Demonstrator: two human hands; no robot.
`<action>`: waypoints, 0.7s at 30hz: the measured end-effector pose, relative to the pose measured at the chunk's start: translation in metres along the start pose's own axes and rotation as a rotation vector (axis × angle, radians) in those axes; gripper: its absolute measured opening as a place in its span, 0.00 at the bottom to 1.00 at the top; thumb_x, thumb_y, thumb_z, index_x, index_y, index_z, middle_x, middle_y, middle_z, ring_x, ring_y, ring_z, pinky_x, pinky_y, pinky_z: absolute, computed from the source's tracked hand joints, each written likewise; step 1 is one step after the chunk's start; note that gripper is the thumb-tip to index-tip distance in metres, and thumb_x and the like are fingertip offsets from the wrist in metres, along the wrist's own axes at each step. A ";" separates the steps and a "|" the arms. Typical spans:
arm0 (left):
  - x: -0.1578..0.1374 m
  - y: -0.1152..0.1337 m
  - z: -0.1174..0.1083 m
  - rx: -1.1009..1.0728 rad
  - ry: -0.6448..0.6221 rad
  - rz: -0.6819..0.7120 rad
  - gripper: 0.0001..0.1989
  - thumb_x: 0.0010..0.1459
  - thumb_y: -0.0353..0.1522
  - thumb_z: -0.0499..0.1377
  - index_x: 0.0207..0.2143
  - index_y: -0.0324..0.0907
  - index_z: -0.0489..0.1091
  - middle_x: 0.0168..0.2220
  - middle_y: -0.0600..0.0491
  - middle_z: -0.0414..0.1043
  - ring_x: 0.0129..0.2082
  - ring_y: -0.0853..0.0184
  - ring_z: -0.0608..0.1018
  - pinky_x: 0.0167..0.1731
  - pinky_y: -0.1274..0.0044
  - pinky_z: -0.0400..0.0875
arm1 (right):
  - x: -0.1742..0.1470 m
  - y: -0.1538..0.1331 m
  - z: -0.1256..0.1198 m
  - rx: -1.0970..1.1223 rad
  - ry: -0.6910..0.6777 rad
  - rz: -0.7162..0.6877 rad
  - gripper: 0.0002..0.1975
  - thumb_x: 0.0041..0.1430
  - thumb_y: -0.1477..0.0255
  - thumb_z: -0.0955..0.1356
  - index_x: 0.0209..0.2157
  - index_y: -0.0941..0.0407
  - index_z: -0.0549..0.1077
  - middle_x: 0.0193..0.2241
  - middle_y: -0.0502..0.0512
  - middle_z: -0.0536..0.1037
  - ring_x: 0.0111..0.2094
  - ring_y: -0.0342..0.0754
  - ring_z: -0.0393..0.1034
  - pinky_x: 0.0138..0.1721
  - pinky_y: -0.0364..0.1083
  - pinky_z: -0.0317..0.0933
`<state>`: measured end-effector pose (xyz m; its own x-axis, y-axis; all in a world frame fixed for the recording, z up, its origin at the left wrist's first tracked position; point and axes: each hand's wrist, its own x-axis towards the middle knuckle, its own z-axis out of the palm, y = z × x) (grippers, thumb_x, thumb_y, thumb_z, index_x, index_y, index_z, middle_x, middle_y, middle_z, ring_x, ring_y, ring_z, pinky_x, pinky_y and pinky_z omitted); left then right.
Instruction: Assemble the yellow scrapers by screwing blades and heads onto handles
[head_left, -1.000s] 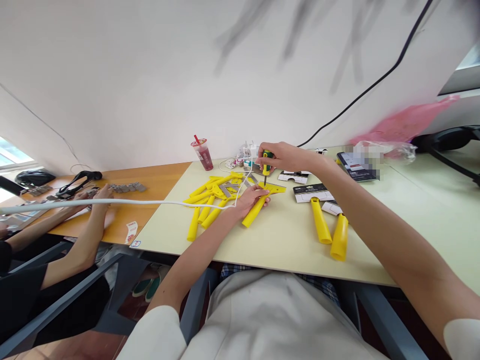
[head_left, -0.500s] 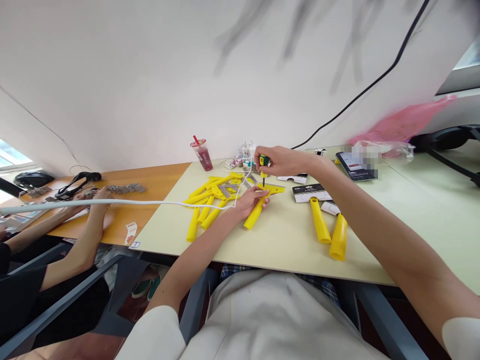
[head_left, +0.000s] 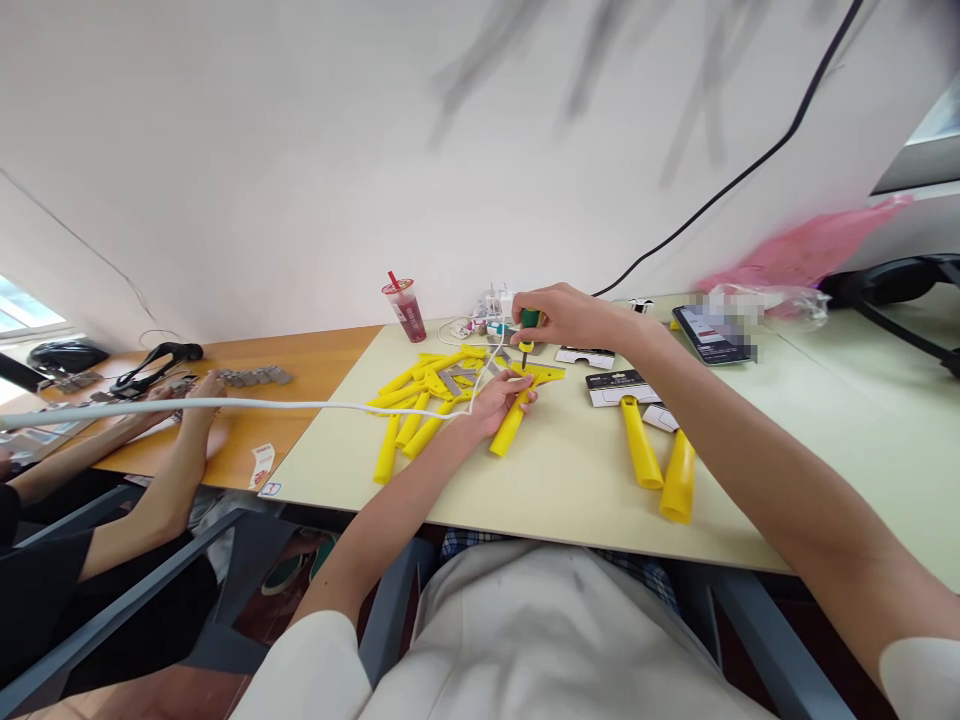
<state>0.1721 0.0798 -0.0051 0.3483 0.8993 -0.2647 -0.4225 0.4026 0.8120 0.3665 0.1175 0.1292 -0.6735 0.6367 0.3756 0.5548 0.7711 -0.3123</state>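
Note:
My left hand point(head_left: 498, 398) is closed around a yellow scraper point(head_left: 510, 428), gripping it just below its wide head. From above, my right hand point(head_left: 551, 310) grips a green and yellow screwdriver point(head_left: 528, 320). The screwdriver stands roughly upright, its dark shaft pointing down at the scraper's head; whether the tip sits in a screw is too small to tell. Left of my left hand lies a pile of yellow scrapers point(head_left: 424, 432), several with grey metal blades. Under my right forearm are two more yellow handles point(head_left: 640, 445) beside black and white cardboard packaging point(head_left: 621, 387).
A white cable point(head_left: 315, 404) passes over my left wrist to a charger block near the wall. A drink cup point(head_left: 406, 312) with a red straw stands behind the pile. To the right are a phone point(head_left: 712, 335) and pink bag point(head_left: 817, 245). A co-worker's arms point(head_left: 176, 455) are at the left.
The scraper's head has shifted slightly left in my left hand. My right hand has turned a little with the screwdriver, whose shaft now leans slightly more.

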 end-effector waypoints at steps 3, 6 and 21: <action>0.001 0.000 -0.001 -0.004 0.000 -0.001 0.24 0.55 0.23 0.76 0.39 0.43 0.62 0.45 0.48 0.79 0.28 0.73 0.77 0.22 0.82 0.64 | 0.000 0.001 0.000 -0.080 0.005 -0.012 0.17 0.70 0.51 0.70 0.40 0.50 0.77 0.36 0.57 0.84 0.37 0.56 0.74 0.38 0.51 0.59; 0.001 -0.001 -0.002 -0.017 0.009 0.013 0.23 0.56 0.23 0.75 0.39 0.44 0.61 0.45 0.48 0.79 0.27 0.73 0.77 0.22 0.82 0.63 | 0.001 0.003 0.001 -0.195 0.003 0.059 0.20 0.72 0.48 0.69 0.38 0.51 0.77 0.32 0.59 0.82 0.36 0.59 0.75 0.37 0.51 0.58; 0.001 0.000 -0.002 -0.020 0.009 0.036 0.28 0.50 0.23 0.79 0.38 0.44 0.61 0.40 0.52 0.77 0.27 0.73 0.77 0.22 0.82 0.63 | -0.010 -0.011 -0.001 -0.001 -0.031 0.015 0.15 0.63 0.66 0.70 0.51 0.50 0.70 0.54 0.65 0.80 0.45 0.61 0.76 0.45 0.55 0.67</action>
<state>0.1704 0.0807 -0.0069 0.3250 0.9148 -0.2398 -0.4513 0.3728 0.8108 0.3677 0.1022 0.1297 -0.6799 0.6478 0.3438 0.5652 0.7615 -0.3172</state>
